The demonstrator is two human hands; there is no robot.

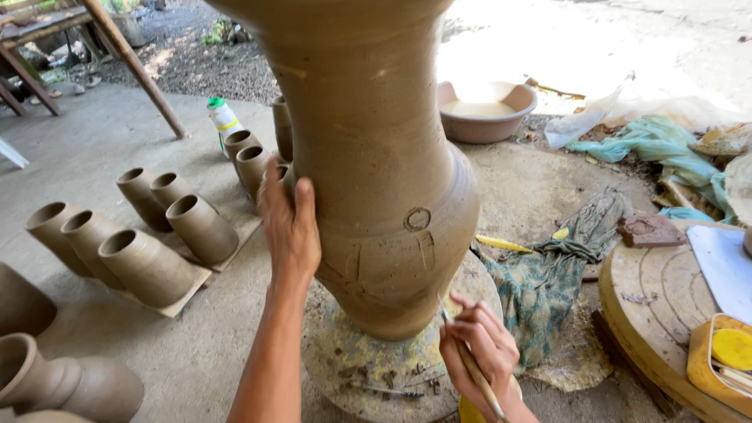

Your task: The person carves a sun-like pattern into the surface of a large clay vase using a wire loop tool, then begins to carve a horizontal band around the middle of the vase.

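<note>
The tall unfired clay vase (368, 157) stood upright at the centre of view on a round, slip-spattered turntable (368, 368), its top beyond the upper edge. It looked heavy and still soft: damp clay that would dent under a fingertip, with fresh incised marks on the belly, so any grip would best fall on the thick foot or the turntable beneath, not the wall.

The left hand (288, 223) lay flat against the vase's side at nine o'clock, fingers together and pointing up, steadying it. The right hand (479, 348) at five o'clock pinched a thin wooden stick (468, 362) like a pen, its tip touching the lower belly.

Rows of small clay cylinders (145, 262) stood on boards at eight to ten o'clock, more just behind the left hand. A pink basin (486, 110) sat at one o'clock, crumpled green cloth (548, 274) at three, touching the turntable's edge, and a wooden disc (658, 298) with a yellow tub (724, 364) at four. The near cylinders and cloth crowded both sides.
</note>
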